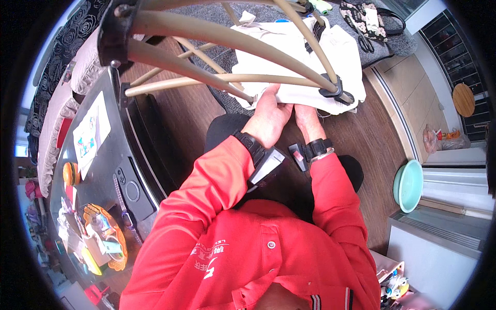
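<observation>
A folding frame of beige tubes with black plastic joints (227, 44) slants across the top of the view. White cloth (310, 67) hangs spread among its tubes, close in front of me. My left hand (268, 119) grips the cloth's near edge beside the lower tubes, its fingers bent and partly covered. Close to its right, my right hand (309, 124) pinches the same edge; the cloth hides most of its fingertips. Both wrists carry black straps with small devices attached.
To the left stands a dark glass-topped table (103, 165) with papers, a phone and an orange basket (111, 232). A grey rug or couch (392, 44) with a floral bag (364, 20) lies at the back. On the right is a mint basin (408, 186).
</observation>
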The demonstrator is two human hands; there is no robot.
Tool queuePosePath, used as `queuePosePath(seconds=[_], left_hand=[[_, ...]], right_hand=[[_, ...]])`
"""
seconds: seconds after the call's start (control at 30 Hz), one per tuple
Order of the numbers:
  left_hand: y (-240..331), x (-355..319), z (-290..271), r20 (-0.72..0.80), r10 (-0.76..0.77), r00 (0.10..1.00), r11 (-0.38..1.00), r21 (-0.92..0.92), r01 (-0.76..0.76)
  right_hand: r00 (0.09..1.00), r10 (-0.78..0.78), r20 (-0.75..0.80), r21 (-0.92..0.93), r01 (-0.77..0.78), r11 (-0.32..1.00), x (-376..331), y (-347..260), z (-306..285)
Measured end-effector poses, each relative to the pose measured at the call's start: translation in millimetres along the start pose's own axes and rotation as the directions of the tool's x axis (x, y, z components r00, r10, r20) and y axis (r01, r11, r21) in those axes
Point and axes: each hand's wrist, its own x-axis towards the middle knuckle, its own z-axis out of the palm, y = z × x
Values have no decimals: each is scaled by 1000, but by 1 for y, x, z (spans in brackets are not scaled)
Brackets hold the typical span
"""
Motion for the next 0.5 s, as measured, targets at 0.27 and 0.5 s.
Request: queuePosePath(seconds=[0.27,0.5], left_hand=[[3,-1,6,-119,27,993,999,25,-24],[4,3,2,-84,40,996,997,-61,-45]], right_hand=[[992,-87,93,55,82,995,9,10,-2],[970,-162,184,-492,233,839,16,8,-20]])
